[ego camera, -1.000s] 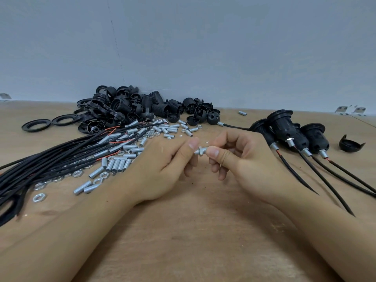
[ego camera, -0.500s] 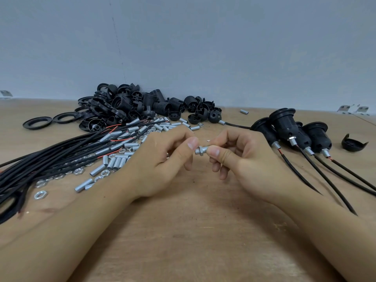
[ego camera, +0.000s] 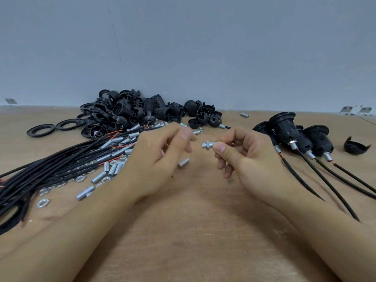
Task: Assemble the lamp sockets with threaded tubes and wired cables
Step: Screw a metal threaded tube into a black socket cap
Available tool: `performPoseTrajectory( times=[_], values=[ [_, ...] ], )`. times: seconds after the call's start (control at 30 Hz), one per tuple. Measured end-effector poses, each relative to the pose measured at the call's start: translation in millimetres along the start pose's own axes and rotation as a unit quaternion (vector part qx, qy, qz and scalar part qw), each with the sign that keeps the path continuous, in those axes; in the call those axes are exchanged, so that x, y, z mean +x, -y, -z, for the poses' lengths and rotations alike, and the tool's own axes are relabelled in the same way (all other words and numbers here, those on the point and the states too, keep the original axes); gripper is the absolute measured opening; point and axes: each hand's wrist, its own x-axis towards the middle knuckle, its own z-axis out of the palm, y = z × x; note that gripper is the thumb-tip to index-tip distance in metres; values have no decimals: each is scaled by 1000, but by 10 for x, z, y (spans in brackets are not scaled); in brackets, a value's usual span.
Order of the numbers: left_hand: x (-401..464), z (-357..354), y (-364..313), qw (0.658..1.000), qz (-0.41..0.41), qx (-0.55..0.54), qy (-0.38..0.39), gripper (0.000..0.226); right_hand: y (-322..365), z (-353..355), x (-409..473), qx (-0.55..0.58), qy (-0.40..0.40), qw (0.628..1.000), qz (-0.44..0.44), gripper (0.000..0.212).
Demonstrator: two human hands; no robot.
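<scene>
My right hand pinches a short silver threaded tube with a nut on it, held above the table at centre. My left hand hovers just left of the tube, fingers loosely curled and blurred, holding nothing. A bundle of black wired cables lies on the left. Loose silver tubes and nuts are scattered beside it. One loose tube lies under my left fingers. A pile of black socket parts sits at the back. Assembled sockets with cables lie at the right.
Two black rings lie at the back left. A black socket cap sits at the far right. A single tube lies near the wall. The grey wall closes the back of the wooden table.
My left hand has let go of the tube and drawn away to the left. My right hand still pinches the tube with its nut, in about the same place.
</scene>
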Motion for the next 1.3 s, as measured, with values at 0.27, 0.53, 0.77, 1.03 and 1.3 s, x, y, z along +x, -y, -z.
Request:
performPoseTrajectory(
  times=[0.27, 0.53, 0.77, 1.03, 1.3],
  values=[
    [1140, -99, 617, 918, 176, 330, 131, 27, -11, 48, 17, -11, -23, 1000, -15, 19],
    [1178, -180, 675, 920, 164, 344, 89, 12, -17, 65, 29, -8, -25, 1000, -14, 19],
    [327, -113, -120, 886, 258, -383, -50, 29, 15, 94, 41, 37, -59, 997, 20, 14],
    [-46, -223, -165, 862, 254, -434, -52, 31, -7, 15, -17, 17, 10, 999, 40, 2],
    [23, -218, -53, 869, 239, -430, -55, 23, -89, 44, 36, 5, 5, 999, 47, 9]
  ],
)
